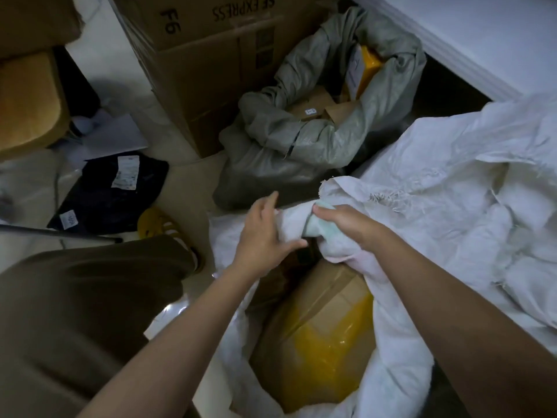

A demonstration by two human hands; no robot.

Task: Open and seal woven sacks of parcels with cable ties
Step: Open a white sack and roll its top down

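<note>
My right hand [340,220] clamps the white sack [401,366] mouth; left hand [265,233], fingers spread, seems unanchored, so the bunched fabric could slip open.

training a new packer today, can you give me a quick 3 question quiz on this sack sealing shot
1. True or false: the right hand is gripping bunched fabric at the mouth of the white woven sack.
2. What shows inside that sack's open mouth?
A. a cardboard box with yellow tape
B. loose bottles
C. nothing
3. Fill in: the left hand has its fingers ____ beside the gathered fabric.

Key
1. True.
2. A. Beyond it, the grey-green sack also stands open with parcels inside.
3. Spread open; it grips nothing clearly. No cable tie is visible on the white sack's mouth.
</note>
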